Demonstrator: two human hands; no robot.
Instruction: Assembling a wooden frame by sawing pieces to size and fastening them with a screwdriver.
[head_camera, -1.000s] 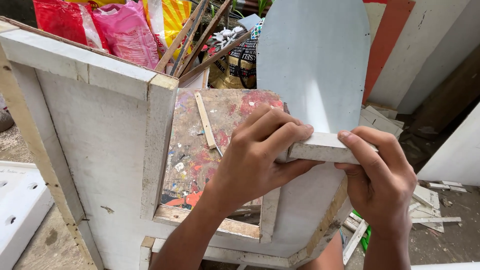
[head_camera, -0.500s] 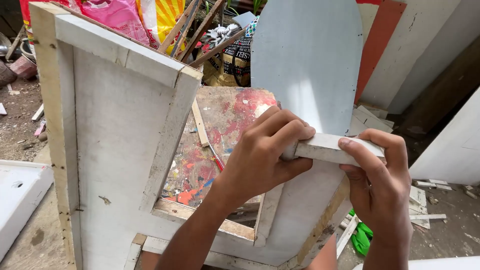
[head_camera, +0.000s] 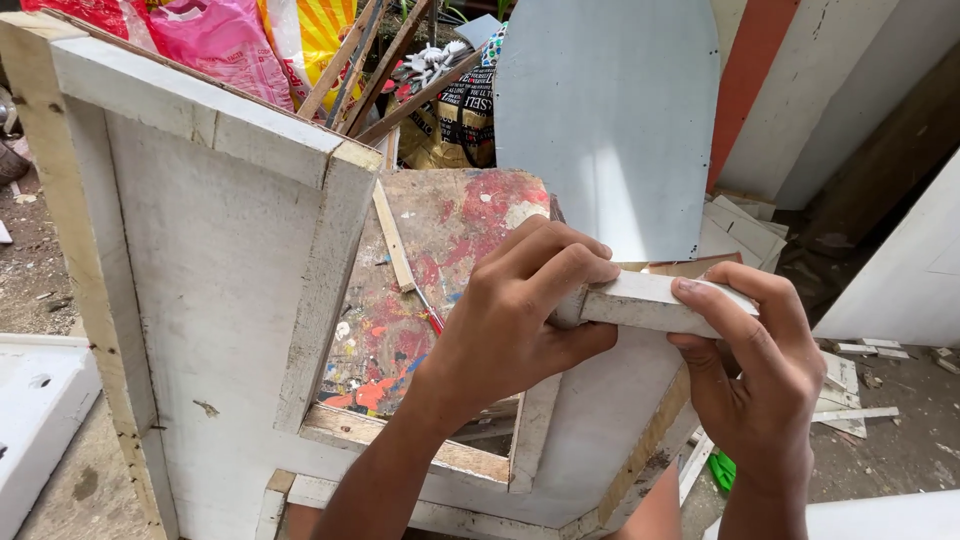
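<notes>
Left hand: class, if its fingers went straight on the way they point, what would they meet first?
The left hand points right along the white block; its fingers would probably meet the right hand first, though depth is unclear.

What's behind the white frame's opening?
A paint-splattered board shows through the white frame, with a thin wood strip on it. The left hand covers its lower right part.
</notes>
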